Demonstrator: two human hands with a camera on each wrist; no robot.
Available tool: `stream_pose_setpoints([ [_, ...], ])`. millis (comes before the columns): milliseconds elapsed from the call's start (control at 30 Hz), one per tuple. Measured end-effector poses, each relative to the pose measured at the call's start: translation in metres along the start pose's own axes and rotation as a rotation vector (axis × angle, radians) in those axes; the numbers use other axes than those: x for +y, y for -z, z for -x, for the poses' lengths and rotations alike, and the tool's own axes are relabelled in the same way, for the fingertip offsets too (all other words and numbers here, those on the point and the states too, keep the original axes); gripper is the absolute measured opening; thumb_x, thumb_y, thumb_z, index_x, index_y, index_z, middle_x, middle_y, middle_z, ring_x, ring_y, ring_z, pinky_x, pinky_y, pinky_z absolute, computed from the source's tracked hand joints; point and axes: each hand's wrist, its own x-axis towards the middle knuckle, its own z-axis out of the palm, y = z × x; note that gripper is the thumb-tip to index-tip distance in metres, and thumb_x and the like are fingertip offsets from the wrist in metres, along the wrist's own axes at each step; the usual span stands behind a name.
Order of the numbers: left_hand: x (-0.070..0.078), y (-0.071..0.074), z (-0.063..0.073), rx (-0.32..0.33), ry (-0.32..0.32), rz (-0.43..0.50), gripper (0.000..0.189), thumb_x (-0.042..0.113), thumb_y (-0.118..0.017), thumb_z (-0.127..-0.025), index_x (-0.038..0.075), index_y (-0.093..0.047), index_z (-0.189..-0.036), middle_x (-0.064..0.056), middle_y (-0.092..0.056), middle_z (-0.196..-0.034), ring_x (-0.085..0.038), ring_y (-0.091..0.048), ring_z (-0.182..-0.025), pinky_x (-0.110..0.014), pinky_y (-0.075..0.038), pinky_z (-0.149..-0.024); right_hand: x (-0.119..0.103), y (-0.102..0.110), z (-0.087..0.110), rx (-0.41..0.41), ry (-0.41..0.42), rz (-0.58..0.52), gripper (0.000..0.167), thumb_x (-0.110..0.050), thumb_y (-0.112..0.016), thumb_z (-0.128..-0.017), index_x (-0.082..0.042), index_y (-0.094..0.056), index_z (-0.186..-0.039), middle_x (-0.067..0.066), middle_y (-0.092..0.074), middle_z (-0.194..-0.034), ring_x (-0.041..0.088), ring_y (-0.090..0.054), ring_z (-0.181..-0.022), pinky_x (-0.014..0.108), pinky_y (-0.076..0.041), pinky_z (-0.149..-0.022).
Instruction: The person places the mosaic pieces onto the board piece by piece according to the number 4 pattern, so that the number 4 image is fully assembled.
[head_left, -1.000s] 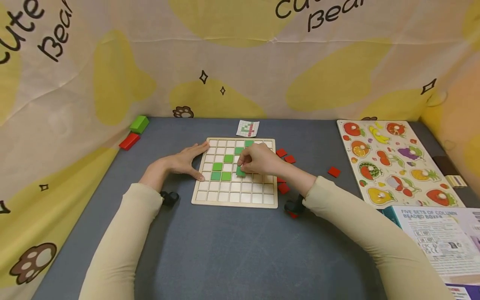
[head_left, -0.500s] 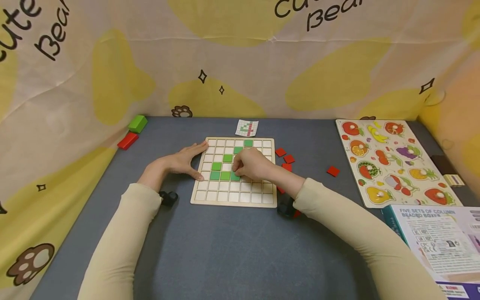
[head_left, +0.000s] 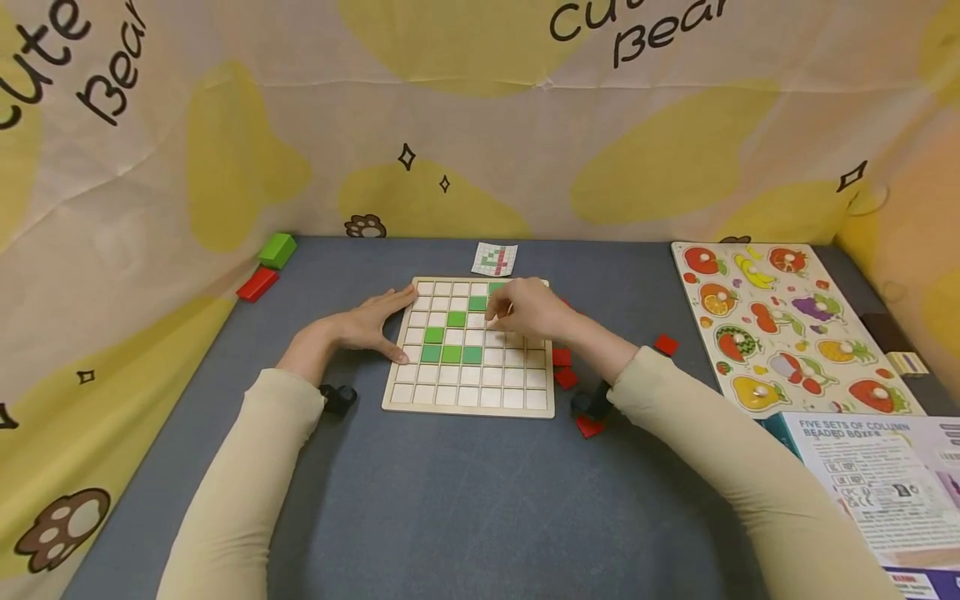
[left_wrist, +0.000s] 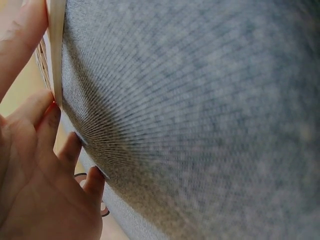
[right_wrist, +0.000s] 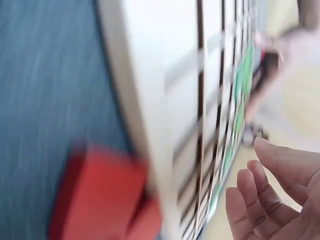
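Observation:
A wooden grid board (head_left: 468, 412) with white squares lies on the dark table. Green tiles make a slanting line on it, with a short row below, ending in a green tile (head_left: 472, 356). My left hand (head_left: 360, 323) rests at the board's left edge, thumb and fingers spread; the left wrist view shows fingertips touching the rim (left_wrist: 56, 55). Above the board's upper right part hovers my right hand (head_left: 531, 310), partly hiding the top green tile. Its fingers (right_wrist: 245, 192) are loosely bent, thumb apart, with nothing between them in the right wrist view.
Right of the board lie several red tiles (head_left: 590, 427), some partly covered by the right arm. A small pattern card (head_left: 495, 259) lies behind the board. Green (head_left: 278, 250) and red blocks (head_left: 258, 284) sit back left. A fruit puzzle board (head_left: 795, 333) and a box (head_left: 870, 475) occupy the right.
My right hand set a green tile at the right end of the lower row, let go, and moved up and right. My left hand has stayed at the board's edge.

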Motion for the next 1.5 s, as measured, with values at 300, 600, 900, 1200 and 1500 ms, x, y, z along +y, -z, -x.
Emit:
stream_pose_setpoints([
  [300,-0.001,0.000,-0.001,0.004,0.005,0.007,0.120,0.037,-0.085,-0.076,0.013,-0.004,-0.161,-0.012,0.003,-0.169,-0.041,0.008,-0.156,-0.066,0.000,-0.122,0.059,0.040,0.011,0.083,-0.221,-0.121,0.024,-0.008,-0.072,-0.087,-0.002,-0.067,-0.110,0.016,-0.067,-0.108,0.028,-0.061,-0.100,0.039,-0.050,-0.087],
  [600,-0.003,-0.002,-0.003,0.000,-0.011,0.003,0.120,0.040,-0.084,-0.076,0.015,-0.003,-0.161,-0.010,0.005,-0.169,-0.041,0.009,-0.155,-0.066,0.000,-0.122,0.096,0.047,0.016,-0.024,-0.251,-0.188,0.036,-0.008,-0.077,-0.082,-0.001,-0.065,-0.116,0.018,-0.065,-0.114,0.031,-0.059,-0.109,0.034,-0.047,-0.090],
  [900,-0.003,-0.002,-0.003,0.001,-0.003,0.007,0.120,0.040,-0.084,-0.076,0.015,-0.003,-0.161,-0.011,0.004,-0.169,-0.040,0.009,-0.156,-0.066,0.000,-0.122,0.102,0.044,0.017,-0.051,-0.240,-0.158,0.037,-0.013,-0.081,-0.081,-0.003,-0.068,-0.114,0.016,-0.065,-0.116,0.028,-0.058,-0.106,0.035,-0.047,-0.093],
  [1200,-0.001,-0.001,-0.001,0.011,-0.003,0.005,0.120,0.037,-0.085,-0.076,0.014,-0.004,-0.161,-0.012,0.003,-0.169,-0.041,0.008,-0.155,-0.066,-0.001,-0.122,0.096,0.044,0.017,-0.020,-0.268,-0.086,0.030,-0.018,-0.083,-0.079,-0.007,-0.072,-0.104,0.010,-0.067,-0.099,0.023,-0.056,-0.095,0.027,-0.043,-0.078],
  [1500,-0.001,-0.001,-0.001,0.010,-0.006,0.000,0.119,0.038,-0.084,-0.076,0.013,-0.004,-0.161,-0.013,0.003,-0.169,-0.041,0.008,-0.155,-0.067,-0.001,-0.121,0.089,0.049,0.014,0.060,-0.310,-0.077,0.023,-0.018,-0.083,-0.078,-0.006,-0.071,-0.094,0.002,-0.072,-0.077,0.013,-0.057,-0.070,0.027,-0.041,-0.066],
])
